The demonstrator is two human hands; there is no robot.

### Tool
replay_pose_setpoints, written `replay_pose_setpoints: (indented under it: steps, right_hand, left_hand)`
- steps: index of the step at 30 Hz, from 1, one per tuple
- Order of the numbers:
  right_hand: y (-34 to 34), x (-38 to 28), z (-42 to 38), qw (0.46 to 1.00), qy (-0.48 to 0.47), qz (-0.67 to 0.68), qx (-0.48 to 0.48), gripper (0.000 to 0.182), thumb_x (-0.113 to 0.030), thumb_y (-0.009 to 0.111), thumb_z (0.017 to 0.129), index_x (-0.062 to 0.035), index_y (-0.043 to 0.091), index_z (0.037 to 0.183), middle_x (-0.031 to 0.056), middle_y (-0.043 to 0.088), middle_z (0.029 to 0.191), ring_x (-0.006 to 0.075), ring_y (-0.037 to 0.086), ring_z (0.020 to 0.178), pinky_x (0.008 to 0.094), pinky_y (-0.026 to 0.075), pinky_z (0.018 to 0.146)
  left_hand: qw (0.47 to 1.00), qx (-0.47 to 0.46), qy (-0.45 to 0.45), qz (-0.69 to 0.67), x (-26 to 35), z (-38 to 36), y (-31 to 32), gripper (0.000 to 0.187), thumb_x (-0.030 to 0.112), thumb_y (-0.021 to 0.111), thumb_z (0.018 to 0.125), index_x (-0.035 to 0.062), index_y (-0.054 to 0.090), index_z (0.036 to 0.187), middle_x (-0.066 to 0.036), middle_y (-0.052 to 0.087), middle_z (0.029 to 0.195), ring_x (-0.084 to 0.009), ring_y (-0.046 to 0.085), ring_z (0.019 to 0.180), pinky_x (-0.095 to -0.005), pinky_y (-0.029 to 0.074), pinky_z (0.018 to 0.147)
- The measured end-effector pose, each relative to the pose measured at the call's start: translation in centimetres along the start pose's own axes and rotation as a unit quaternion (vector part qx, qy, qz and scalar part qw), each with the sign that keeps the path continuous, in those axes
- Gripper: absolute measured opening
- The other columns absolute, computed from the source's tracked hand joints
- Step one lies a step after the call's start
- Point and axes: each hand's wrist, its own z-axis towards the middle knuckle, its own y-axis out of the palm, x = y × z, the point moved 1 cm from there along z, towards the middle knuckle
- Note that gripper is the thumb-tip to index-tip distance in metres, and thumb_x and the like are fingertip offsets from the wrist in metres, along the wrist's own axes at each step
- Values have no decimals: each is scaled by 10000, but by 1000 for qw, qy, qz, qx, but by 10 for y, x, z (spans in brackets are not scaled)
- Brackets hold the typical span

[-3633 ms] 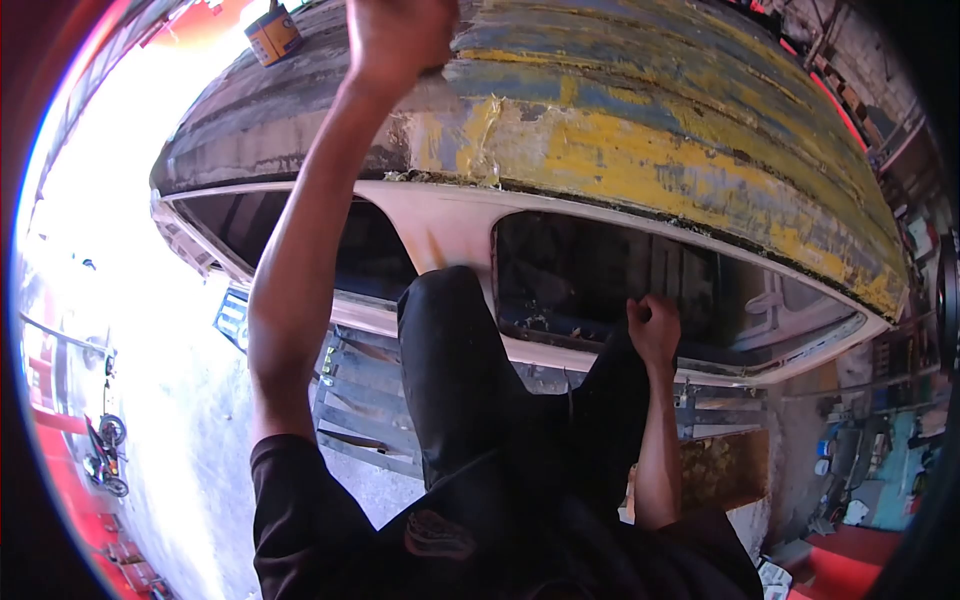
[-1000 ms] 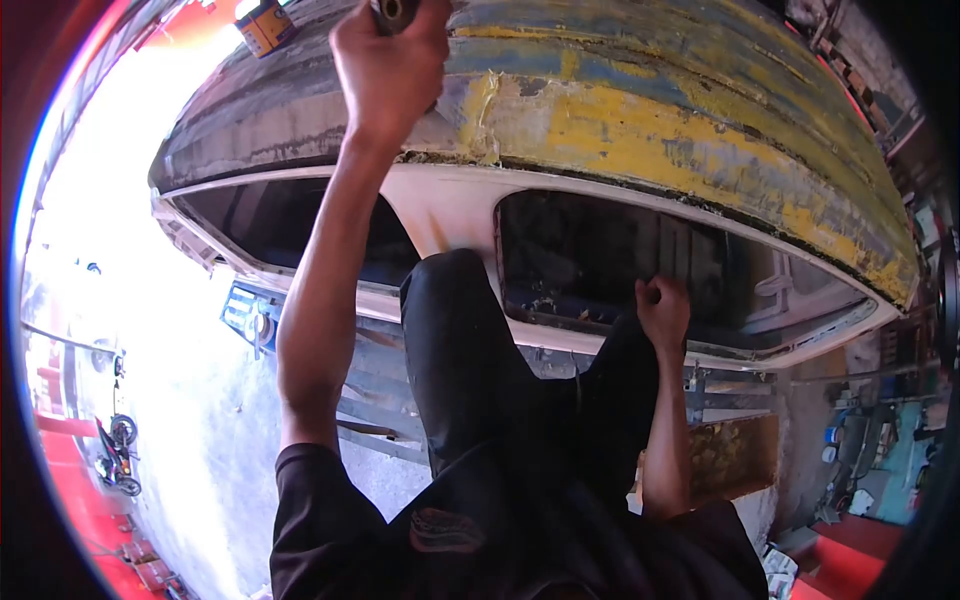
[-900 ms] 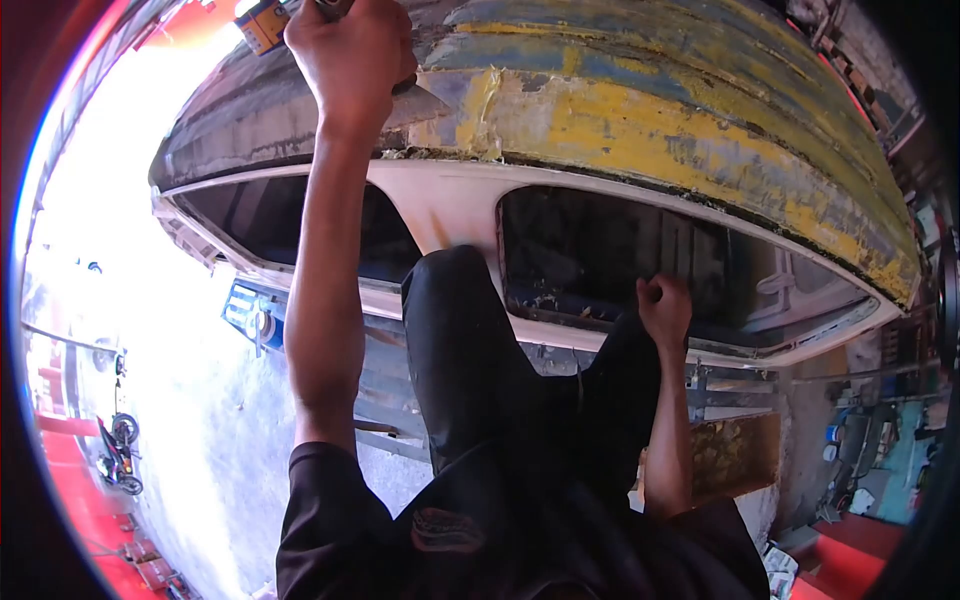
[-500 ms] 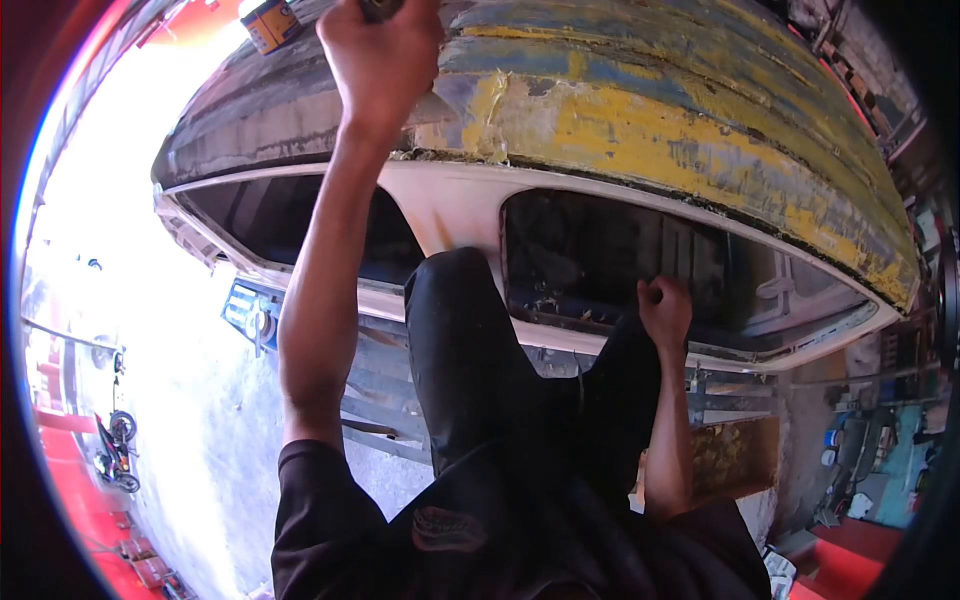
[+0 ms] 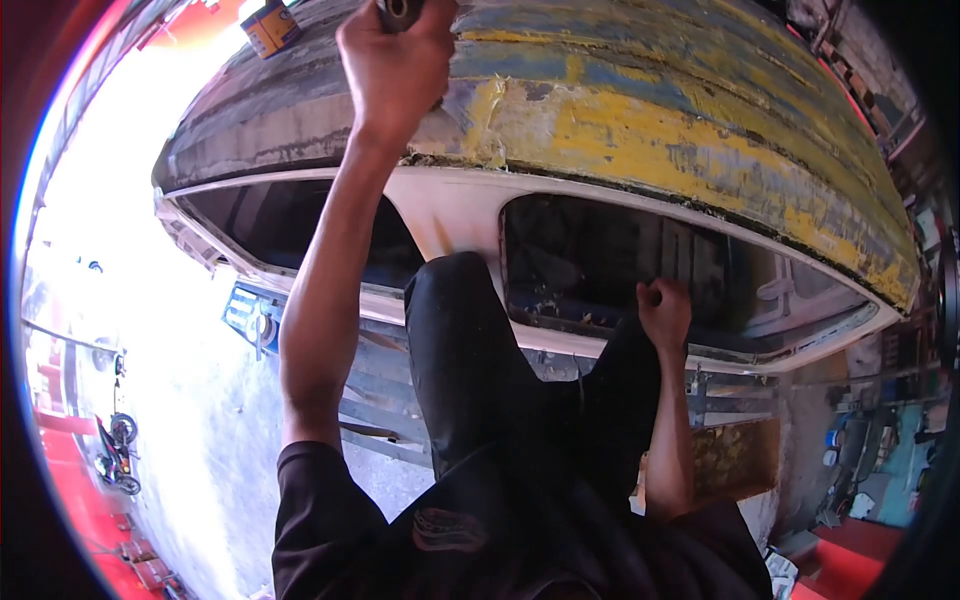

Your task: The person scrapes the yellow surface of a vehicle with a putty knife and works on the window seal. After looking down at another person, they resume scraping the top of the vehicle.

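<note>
My left hand (image 5: 397, 75) is wrapped round a dark-handled tool (image 5: 401, 10) at the top of the view, over the roof. The handle end shows above the fist; the working end is mostly hidden behind the hand. Beneath lies a vehicle roof (image 5: 640, 130) with patchy, flaking yellow, blue and grey paint. My right hand (image 5: 665, 312) is curled in a loose fist near my knee, in front of the dark side window (image 5: 600, 250), with nothing visible in it. A pale window frame (image 5: 450, 205) runs below the roof edge.
A blue and yellow can (image 5: 270, 28) stands on the roof at the upper left. Slatted boards (image 5: 385, 390) lie below my legs. At the lower right is a rusty brown panel (image 5: 737, 457). A motorcycle (image 5: 118, 450) stands far left.
My left hand has shifted slightly to the right with the tool, and more of the handle end shows. My right hand has stayed in place.
</note>
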Motion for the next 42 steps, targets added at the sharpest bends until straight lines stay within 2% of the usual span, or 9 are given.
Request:
replay_pose_setpoints:
  steps: [5,8,13,25,29,32,36,37,42]
  right_hand:
    - [-1,1,-2,1000,-11,-3,-5,276,-194,797,833,-70,578,721,114,588,749,356,617,791,471,493,701]
    - [3,4,-2,1000,-8,3,3,280,-190,799,831,-68,575,715,115,587,747,357,615,780,472,490,695]
    - [1,1,-4,1000,2,6,9,295,-190,802,827,-65,571,693,118,591,740,356,618,781,472,489,699]
    - [2,0,-3,1000,0,-2,7,284,-189,800,825,-60,582,697,122,599,749,356,622,805,472,495,715]
    - [-1,-2,0,1000,-1,-3,1,273,-188,799,826,-60,591,703,121,601,751,354,622,800,471,495,713]
    - [0,0,-3,1000,2,-7,-2,267,-189,799,826,-61,597,707,122,603,755,355,621,794,469,494,710]
    - [0,3,-2,1000,-13,-3,5,266,-190,799,825,-64,597,704,125,599,751,358,618,785,471,486,698]
    - [1,1,-1,1000,-9,-2,8,268,-191,800,824,-65,597,703,125,598,750,359,617,784,471,484,694]
    - [-1,0,-3,1000,0,-3,-6,278,-219,793,836,-58,602,714,132,599,750,363,618,782,470,484,689]
  left_hand:
    - [996,-2,-87,-15,9,-5,1,391,118,656,958,127,424,643,44,425,534,-63,388,406,-293,285,378]
    - [997,44,57,8,-7,5,1,395,126,659,952,137,411,646,41,421,525,-66,383,393,-293,286,364]
    - [995,-6,-95,-7,7,-7,1,385,110,637,971,144,412,660,48,413,526,-60,382,386,-288,302,351]
    - [992,65,8,-107,22,10,-18,382,115,638,972,160,389,685,52,429,590,-54,402,418,-269,290,369]
    - [993,1,-104,-62,-12,-4,-11,348,147,635,980,162,420,706,59,401,554,-56,368,404,-255,283,372]
    - [993,67,-14,-94,7,5,-21,359,143,635,985,170,408,707,63,400,553,-53,348,398,-267,273,359]
    - [989,23,-126,-74,0,-11,-4,396,155,629,996,175,371,695,57,376,538,-55,327,379,-266,246,340]
    - [991,-6,-115,-66,-5,-7,-11,456,327,591,1046,170,378,674,36,366,510,-79,316,356,-282,237,323]
    - [985,68,-82,-136,2,-1,-28,384,191,710,964,90,490,665,5,449,511,-84,349,353,-275,233,349]
